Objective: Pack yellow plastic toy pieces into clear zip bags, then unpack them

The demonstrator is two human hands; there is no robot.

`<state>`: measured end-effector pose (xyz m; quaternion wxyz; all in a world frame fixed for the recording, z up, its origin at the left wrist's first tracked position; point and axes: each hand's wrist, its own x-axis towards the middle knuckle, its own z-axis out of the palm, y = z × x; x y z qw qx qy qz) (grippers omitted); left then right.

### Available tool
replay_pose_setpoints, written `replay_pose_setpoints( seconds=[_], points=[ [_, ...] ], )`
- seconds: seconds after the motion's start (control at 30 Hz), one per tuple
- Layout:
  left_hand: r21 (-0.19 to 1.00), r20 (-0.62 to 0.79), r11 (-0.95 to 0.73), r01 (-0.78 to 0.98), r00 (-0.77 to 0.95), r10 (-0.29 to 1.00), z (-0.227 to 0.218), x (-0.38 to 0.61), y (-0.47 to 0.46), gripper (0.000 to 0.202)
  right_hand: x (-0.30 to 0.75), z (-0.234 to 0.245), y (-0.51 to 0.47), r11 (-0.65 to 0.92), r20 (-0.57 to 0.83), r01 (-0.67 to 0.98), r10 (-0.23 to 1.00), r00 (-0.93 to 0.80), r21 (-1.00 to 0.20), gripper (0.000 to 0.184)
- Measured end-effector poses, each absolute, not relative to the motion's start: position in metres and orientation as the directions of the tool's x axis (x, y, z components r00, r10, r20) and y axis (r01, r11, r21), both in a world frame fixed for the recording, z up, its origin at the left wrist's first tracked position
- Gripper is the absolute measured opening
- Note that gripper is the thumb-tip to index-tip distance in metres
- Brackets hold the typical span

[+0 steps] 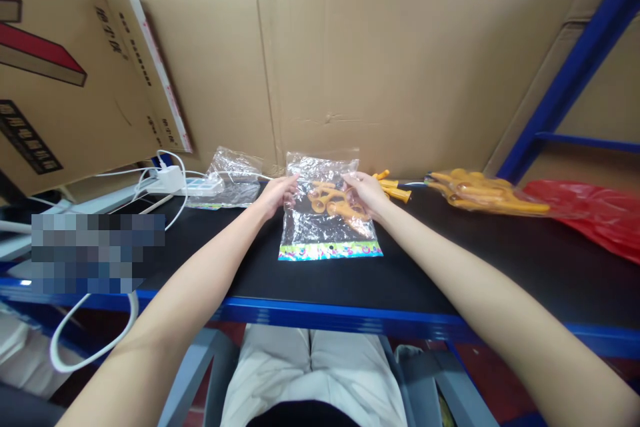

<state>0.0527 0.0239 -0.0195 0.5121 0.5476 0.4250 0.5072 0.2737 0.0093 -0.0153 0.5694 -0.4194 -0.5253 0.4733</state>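
Note:
A clear plastic bag with a colourful printed strip along its near edge lies on the black tabletop in front of me. Orange plastic pieces with rounded, spoon-like ends show inside it; their exact kind is unclear. My left hand grips the bag's left edge, fingers curled beside it and thumb on top. At the opposite edge, my right hand closes on the bag, with its fingertips over the film near the orange pieces. More loose orange pieces lie just beyond my right hand, partly hidden by it.
Flat clear bags lie to the left, beside a white power strip with cables. To the right are a filled bag of orange pieces and a red plastic bag. Cardboard walls the back; a blue rail edges the front.

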Motion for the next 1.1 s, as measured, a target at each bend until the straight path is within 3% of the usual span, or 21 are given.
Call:
replay_pose_setpoints(
  seconds=[0.13, 0.37, 0.6, 0.77, 0.87, 1.1],
  points=[
    [0.983, 0.177, -0.176, -0.044, 0.012, 0.984, -0.0195, 0.0528, 0.0238, 0.027, 0.2708, -0.0185, 0.0094, 0.192, 0.194, -0.037, 0.980, -0.036, -0.981, 0.008],
    [0.986, 0.139, -0.144, -0.081, -0.058, 0.989, -0.0183, 0.0545, 0.0234, 0.029, 0.2697, -0.0177, 0.0083, 0.190, 0.191, -0.029, 0.981, -0.038, -0.981, 0.012],
    [0.958, 0.287, -0.283, 0.049, -0.170, 0.943, -0.0187, 0.0566, 0.0242, 0.032, 0.2680, -0.0142, 0.0029, 0.182, 0.184, -0.080, 0.982, -0.027, -0.980, 0.021],
    [0.965, 0.262, -0.254, 0.068, -0.143, 0.955, -0.0192, 0.0548, 0.0225, 0.037, 0.2665, -0.0115, 0.0012, 0.147, 0.148, -0.126, 0.989, 0.009, -0.981, 0.020],
    [0.961, 0.264, -0.257, 0.098, -0.059, 0.963, -0.0204, 0.0568, 0.0208, 0.039, 0.2681, -0.0125, 0.0050, 0.218, 0.208, -0.159, 0.975, 0.073, -0.963, 0.020],
    [0.910, 0.387, -0.379, 0.171, -0.018, 0.922, -0.0239, 0.0616, 0.0229, 0.040, 0.2719, -0.0150, 0.0096, 0.311, 0.292, -0.077, 0.938, 0.188, -0.947, 0.029]
  ],
)
